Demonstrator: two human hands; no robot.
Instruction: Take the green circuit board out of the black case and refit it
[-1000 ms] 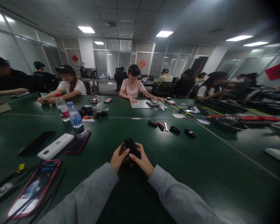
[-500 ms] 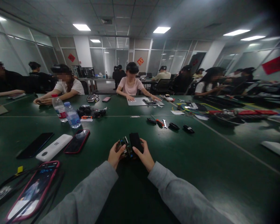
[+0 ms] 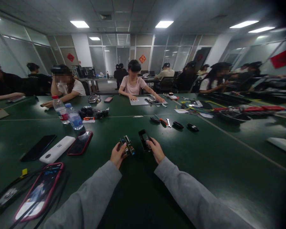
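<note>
My left hand (image 3: 118, 154) grips a small circuit board assembly (image 3: 128, 146) with blue and metal parts on it, thumb on top. In my right hand (image 3: 156, 150) is a black rectangular plastic case (image 3: 143, 139), tilted, its hollow-looking side partly covered by my thumb. A gap separates the two pieces, both held above the green table (image 3: 133, 197). Beyond my right hand lie a screwdriver (image 3: 163, 121), a wrench (image 3: 168, 123) and small black parts (image 3: 178, 125).
Phones and a white power bank (image 3: 57, 149) lie on the left, with a pink-cased phone (image 3: 39, 192) and cables nearer. Two water bottles (image 3: 74, 117) stand behind them, beside a black cable bundle (image 3: 92, 113). A person (image 3: 133, 82) works across the table.
My hands have moved apart, separating the board assembly from the black case. The case has turned, so its other side shows. A person at the left has raised one hand to the head.
</note>
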